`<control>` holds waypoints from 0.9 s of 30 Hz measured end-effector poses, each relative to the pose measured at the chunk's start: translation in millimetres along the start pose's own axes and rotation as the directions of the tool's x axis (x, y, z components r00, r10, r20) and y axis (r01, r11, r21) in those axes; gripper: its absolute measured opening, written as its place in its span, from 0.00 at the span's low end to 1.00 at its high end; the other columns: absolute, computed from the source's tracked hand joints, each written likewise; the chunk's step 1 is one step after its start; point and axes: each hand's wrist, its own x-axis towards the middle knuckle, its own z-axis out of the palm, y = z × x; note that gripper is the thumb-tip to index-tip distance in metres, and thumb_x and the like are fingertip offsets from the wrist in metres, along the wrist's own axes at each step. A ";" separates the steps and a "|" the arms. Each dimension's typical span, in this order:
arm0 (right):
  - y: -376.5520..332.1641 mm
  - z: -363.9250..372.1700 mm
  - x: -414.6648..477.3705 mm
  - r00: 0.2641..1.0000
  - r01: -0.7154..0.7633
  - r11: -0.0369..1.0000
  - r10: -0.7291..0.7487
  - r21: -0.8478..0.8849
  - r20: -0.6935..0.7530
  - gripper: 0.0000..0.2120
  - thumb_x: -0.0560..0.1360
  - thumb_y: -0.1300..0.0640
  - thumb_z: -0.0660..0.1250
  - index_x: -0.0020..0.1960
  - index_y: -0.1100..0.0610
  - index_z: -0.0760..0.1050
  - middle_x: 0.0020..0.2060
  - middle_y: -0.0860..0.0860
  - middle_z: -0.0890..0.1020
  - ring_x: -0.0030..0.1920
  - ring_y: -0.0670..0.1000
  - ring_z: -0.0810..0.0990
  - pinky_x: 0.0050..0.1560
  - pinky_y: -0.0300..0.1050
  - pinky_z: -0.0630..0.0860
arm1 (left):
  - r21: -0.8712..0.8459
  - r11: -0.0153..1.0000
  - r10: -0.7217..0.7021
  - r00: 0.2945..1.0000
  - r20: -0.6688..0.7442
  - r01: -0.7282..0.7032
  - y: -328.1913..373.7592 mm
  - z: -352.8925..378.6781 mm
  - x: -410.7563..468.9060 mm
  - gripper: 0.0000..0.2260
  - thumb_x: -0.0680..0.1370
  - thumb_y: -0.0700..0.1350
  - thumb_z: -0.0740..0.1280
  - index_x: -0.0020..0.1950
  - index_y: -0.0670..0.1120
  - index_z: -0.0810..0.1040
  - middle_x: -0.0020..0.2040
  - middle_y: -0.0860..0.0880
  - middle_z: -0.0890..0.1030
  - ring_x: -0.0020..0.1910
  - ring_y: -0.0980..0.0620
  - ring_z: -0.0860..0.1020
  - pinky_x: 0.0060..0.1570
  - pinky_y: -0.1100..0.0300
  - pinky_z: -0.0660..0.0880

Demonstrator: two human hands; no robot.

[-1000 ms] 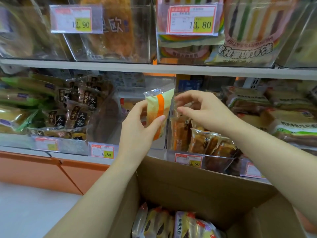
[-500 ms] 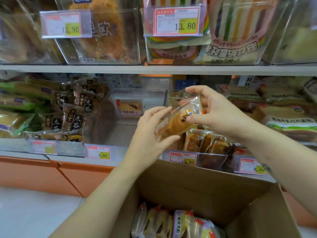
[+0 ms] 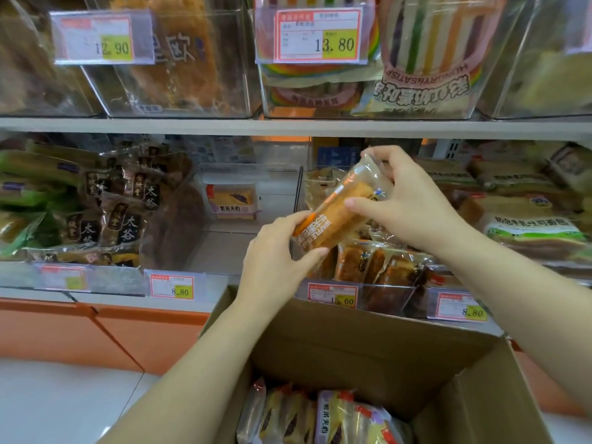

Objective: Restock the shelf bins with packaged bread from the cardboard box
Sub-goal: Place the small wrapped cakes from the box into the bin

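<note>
Orange-striped clear film is wrapping the bread packet point(image 3: 336, 216), which is hanging tilted in the air between both hands, its lower end pointing to the left and its upper end to the right. The left hand point(image 3: 275, 267) is gripping the lower end, with the thumb under the packet and the fingers curling over its top edge. The right hand point(image 3: 413, 206) is holding the upper end, fingers curling round the crinkled seal and the thumb pressing on the printed face. The packet is sitting just in front of a clear bin point(image 3: 299, 200) on the lower shelf, above similar brown loaves point(image 3: 368, 264) standing in that bin behind a price tag point(image 3: 333, 298) reading 15.60. To the left, a neighbouring bin point(image 3: 217, 251) is holding a single yellow packet point(image 3: 232, 200) at its back. Below the forearms, the cardboard box point(image 3: 368, 347) is standing open against the shelf edge, with more packaged bread point(image 3: 336, 418) lying at its bottom. Dark-labelled packs point(image 3: 121, 213) are crowding the bin further left, and an upper shelf point(image 3: 288, 128) is carrying larger clear bins of bread.
</note>
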 end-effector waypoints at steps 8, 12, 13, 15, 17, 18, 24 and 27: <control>5.6 32.3 18.4 0.954 0.200 0.932 -0.116 -0.302 0.276 0.25 0.71 0.55 0.73 0.65 0.51 0.69 0.58 0.48 0.76 0.57 0.46 0.74 0.55 0.35 0.69 | 0.148 0.987 -0.079 0.985 0.152 0.057 -33.4 -9.1 -19.8 0.20 0.77 0.47 0.67 0.68 0.56 0.71 0.70 0.54 0.68 0.70 0.52 0.63 0.69 0.55 0.60; 18.5 61.6 24.6 0.933 0.226 0.824 -0.030 -0.519 0.359 0.30 0.71 0.52 0.73 0.70 0.52 0.66 0.65 0.52 0.72 0.64 0.53 0.72 0.60 0.47 0.71 | 0.214 0.977 -0.075 0.949 0.308 0.007 -40.1 -8.7 -33.6 0.20 0.79 0.48 0.64 0.70 0.58 0.69 0.74 0.55 0.64 0.73 0.52 0.60 0.73 0.49 0.57; 22.2 65.6 24.8 0.936 0.223 0.773 0.001 -0.594 0.353 0.30 0.70 0.50 0.72 0.69 0.51 0.67 0.65 0.52 0.73 0.63 0.54 0.72 0.59 0.50 0.72 | 0.233 0.972 -0.060 0.947 0.314 -0.016 -41.9 -8.2 -35.8 0.20 0.79 0.48 0.64 0.71 0.58 0.68 0.74 0.56 0.64 0.73 0.53 0.60 0.73 0.49 0.56; 26.2 70.9 25.4 0.938 0.227 0.665 0.047 -0.712 0.343 0.26 0.70 0.46 0.71 0.66 0.51 0.70 0.64 0.52 0.73 0.64 0.55 0.71 0.60 0.53 0.70 | 0.266 0.963 -0.048 0.943 0.329 -0.044 -43.6 -6.6 -38.8 0.21 0.79 0.48 0.63 0.72 0.58 0.66 0.74 0.57 0.63 0.74 0.54 0.59 0.75 0.49 0.50; 26.6 75.2 26.7 0.942 0.227 0.605 0.062 -0.763 0.330 0.24 0.70 0.44 0.71 0.63 0.51 0.72 0.63 0.52 0.74 0.66 0.55 0.68 0.67 0.55 0.62 | 0.288 0.956 -0.056 0.936 0.347 -0.050 -43.9 -5.9 -41.2 0.21 0.80 0.48 0.61 0.73 0.59 0.64 0.75 0.58 0.61 0.74 0.56 0.57 0.74 0.50 0.46; 26.1 77.2 27.4 0.944 0.234 0.578 0.056 -0.782 0.324 0.24 0.70 0.44 0.71 0.62 0.51 0.72 0.63 0.51 0.74 0.66 0.55 0.67 0.68 0.56 0.60 | 0.297 0.953 -0.058 0.933 0.355 -0.053 -43.6 -5.9 -42.0 0.22 0.80 0.48 0.61 0.73 0.59 0.63 0.75 0.58 0.61 0.74 0.56 0.57 0.74 0.51 0.45; 23.3 76.0 19.1 0.962 0.229 0.531 0.005 -0.816 0.273 0.29 0.70 0.41 0.69 0.68 0.48 0.68 0.68 0.51 0.70 0.70 0.55 0.63 0.69 0.56 0.57 | 0.189 0.980 -0.006 0.951 0.309 -0.055 -42.2 -11.3 -49.4 0.19 0.80 0.46 0.62 0.71 0.57 0.68 0.72 0.57 0.65 0.72 0.56 0.61 0.74 0.48 0.53; 16.1 70.0 -0.5 0.963 0.268 0.609 -0.201 -0.747 0.181 0.25 0.71 0.43 0.69 0.65 0.50 0.72 0.63 0.52 0.76 0.65 0.56 0.69 0.63 0.55 0.63 | 0.082 0.995 0.041 0.972 0.232 -0.062 -43.9 -22.8 -53.7 0.15 0.79 0.43 0.64 0.64 0.53 0.75 0.62 0.56 0.73 0.63 0.56 0.71 0.66 0.57 0.67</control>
